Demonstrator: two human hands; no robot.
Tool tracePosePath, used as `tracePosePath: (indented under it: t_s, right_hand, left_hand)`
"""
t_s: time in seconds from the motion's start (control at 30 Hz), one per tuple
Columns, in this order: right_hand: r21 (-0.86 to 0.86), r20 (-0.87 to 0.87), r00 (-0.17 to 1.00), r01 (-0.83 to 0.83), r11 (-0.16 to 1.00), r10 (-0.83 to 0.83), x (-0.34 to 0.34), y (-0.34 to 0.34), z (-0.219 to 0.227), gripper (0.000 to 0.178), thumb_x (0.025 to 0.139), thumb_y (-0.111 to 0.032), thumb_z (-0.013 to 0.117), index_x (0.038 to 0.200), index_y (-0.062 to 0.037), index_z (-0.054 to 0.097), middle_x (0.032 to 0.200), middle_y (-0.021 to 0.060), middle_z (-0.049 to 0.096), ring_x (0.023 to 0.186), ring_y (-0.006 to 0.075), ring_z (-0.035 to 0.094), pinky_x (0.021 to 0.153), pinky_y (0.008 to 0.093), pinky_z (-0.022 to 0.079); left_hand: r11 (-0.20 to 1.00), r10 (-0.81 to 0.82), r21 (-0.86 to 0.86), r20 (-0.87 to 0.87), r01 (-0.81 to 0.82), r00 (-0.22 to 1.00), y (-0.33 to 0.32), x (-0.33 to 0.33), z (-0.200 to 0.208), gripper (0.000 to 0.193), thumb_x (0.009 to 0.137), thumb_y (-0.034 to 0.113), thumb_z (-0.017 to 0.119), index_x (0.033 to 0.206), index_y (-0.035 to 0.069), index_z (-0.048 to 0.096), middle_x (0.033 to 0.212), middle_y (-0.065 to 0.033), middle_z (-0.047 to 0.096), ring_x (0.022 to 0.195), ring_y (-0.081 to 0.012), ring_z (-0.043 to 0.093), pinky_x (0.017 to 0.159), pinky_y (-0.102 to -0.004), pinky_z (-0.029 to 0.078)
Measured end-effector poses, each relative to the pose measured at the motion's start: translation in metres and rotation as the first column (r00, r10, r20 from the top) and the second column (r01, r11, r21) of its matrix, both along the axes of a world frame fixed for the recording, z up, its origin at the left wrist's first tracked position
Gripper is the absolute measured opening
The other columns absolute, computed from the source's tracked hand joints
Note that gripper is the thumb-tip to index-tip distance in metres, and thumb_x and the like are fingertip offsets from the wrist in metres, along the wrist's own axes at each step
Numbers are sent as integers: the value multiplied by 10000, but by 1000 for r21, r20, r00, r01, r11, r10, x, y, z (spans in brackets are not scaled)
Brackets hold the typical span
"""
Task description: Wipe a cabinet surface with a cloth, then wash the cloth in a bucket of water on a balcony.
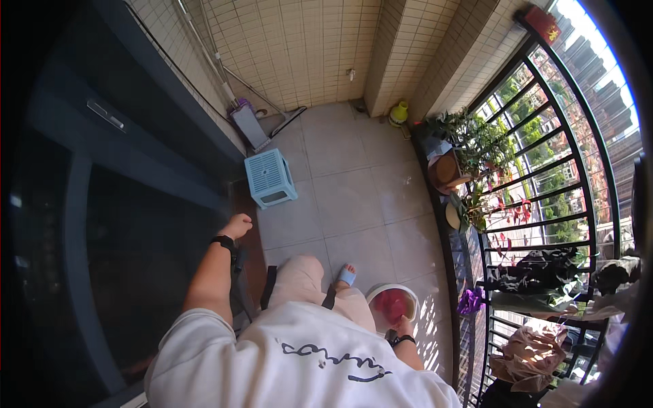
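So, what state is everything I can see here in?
Left hand: raised, nothing visible in its grip
Right hand: at the bucket's rim, grip partly hidden
White bucket: open-topped, reddish contents inside
Light-blue stool: upright on the floor, nothing on it
Yellow-green bottle: standing near the wall
Light-blue slipper: worn on a foot
Purple item: bunched up

bucket (390, 286): white | contents (390, 304): pinkish-red | stool (269, 173): pale blue | wall (292, 47): beige grid

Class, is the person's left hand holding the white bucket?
No, the right hand is at the white bucket, while the left hand is nearer the light-blue plastic stool.
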State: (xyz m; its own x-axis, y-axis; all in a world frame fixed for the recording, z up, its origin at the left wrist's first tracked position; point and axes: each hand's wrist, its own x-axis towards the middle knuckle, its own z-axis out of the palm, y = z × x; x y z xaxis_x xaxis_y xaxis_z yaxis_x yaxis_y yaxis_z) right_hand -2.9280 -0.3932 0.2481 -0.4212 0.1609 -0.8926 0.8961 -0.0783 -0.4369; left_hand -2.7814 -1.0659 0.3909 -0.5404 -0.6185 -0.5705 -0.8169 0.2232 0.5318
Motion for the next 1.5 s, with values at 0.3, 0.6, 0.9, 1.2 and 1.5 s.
tracePosePath:
  t_s: [0.3, 0.6, 0.9, 1.2, 1.5]
  right_hand:
    - [91, -132, 946, -287, 953, 297, -248, -235, 21, 215, 811, -250, 543, 682, -97, 467, 516, 21, 401, 409, 162, 410, 397, 304, 343]
    - [177, -137, 830, -516, 838, 541, -432, -472, -15, 263, 841, -269, 518, 694, -51, 520, 533, 41, 462, 469, 172, 461, 461, 313, 360]
    - [-31, -171, 815, -567, 823, 554, -516, -647, -93, 170, 784, -220, 569, 755, -56, 536, 590, 20, 477, 493, 117, 451, 455, 274, 352]
    - [6, -50, 926, -375, 927, 375, -543, -742, -144, 132, 794, -206, 581, 794, -89, 521, 606, -9, 476, 495, 82, 439, 458, 243, 362]
    - [879, -211, 445, -304, 368, 870, -546, -719, -156, 187, 781, -72, 522, 964, -43, 550, 892, 129, 588, 807, 325, 565, 719, 405, 453]
  left_hand:
    - [939, 240, 263, -39, -222, 970, -130, -137, -4, 281, 751, 158, 590, 984, 1, 591, 797, -75, 610, 710, -158, 573, 602, -279, 462]
    - [994, -42, 97, -110, 53, 993, -227, -374, -33, 295, 764, 152, 585, 1022, 9, 587, 905, -124, 640, 841, -213, 607, 734, -311, 474]
    - [956, 3, 279, -313, 88, 950, -243, -524, -112, 275, 803, 151, 574, 1035, 5, 576, 926, -126, 636, 853, -205, 606, 746, -300, 473]
    - [890, -218, 346, -248, 296, 944, -285, -590, -285, 242, 800, 121, 559, 1005, -6, 581, 903, -141, 634, 849, -214, 615, 751, -307, 476]
    - [810, -172, 508, -274, 294, 946, -280, -651, -325, 252, 797, 115, 543, 1019, 0, 567, 924, -152, 622, 825, -237, 617, 747, -313, 480]
